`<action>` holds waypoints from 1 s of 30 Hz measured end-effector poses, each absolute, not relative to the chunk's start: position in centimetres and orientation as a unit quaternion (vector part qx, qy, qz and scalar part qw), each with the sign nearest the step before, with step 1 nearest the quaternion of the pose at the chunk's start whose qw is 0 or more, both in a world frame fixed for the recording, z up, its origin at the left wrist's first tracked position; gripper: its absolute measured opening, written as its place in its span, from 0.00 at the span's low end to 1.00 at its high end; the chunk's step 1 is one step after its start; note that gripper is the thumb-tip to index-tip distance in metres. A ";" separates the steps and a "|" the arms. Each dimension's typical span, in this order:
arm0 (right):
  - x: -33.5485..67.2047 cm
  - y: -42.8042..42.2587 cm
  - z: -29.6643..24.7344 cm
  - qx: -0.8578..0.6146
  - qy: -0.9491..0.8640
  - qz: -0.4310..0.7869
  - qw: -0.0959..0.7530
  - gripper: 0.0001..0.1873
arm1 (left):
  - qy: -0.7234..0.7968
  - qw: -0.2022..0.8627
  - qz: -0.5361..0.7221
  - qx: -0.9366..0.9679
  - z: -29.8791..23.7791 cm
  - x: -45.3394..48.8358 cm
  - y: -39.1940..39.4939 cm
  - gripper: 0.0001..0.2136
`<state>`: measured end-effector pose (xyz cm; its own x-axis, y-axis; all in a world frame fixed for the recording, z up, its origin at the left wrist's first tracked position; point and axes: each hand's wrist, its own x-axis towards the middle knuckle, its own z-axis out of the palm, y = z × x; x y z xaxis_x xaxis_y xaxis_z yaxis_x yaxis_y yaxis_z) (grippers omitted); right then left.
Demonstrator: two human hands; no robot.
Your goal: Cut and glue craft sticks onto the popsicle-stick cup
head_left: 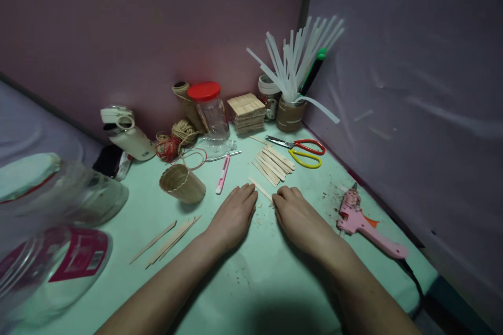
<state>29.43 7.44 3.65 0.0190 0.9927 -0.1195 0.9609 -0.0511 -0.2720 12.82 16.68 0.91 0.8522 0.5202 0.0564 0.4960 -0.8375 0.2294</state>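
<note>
One stick [261, 189] (pale) between opposing fingers [248, 197]

A narrow, flat wooden stick [260, 188], pale and straight, is being held slantwise between the hands, low at the mint-green tabletop [271, 280]. Its near right end is being partly covered by the fingers of the right hand [301, 218]. Its far left end is being left exposed beside the fingertips of the left hand [233, 215]; contact there is not being clearly shown. It is being bordered, on the far side, by a loose fan of similar sticks [276, 162].
</note>
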 end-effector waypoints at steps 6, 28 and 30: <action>29.6 6.9 3.7 -0.707 -0.688 0.155 0.049 0.13 | 0.275 0.106 0.074 0.953 0.4 11.5 15.1 0.17; 29.4 8.7 1.3 -0.721 -0.680 0.074 0.110 0.17 | 0.245 0.174 0.211 0.930 1.6 6.1 10.7 0.11; 29.5 9.0 1.1 -0.731 -0.670 0.053 0.119 0.15 | 0.252 0.181 0.216 0.926 1.4 5.8 10.7 0.11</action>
<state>29.49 9.04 1.05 0.0974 0.9919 0.0809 0.9665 -0.0749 -0.2454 5.84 10.66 1.40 0.7802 0.5442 0.3086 0.3881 -0.8079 0.4435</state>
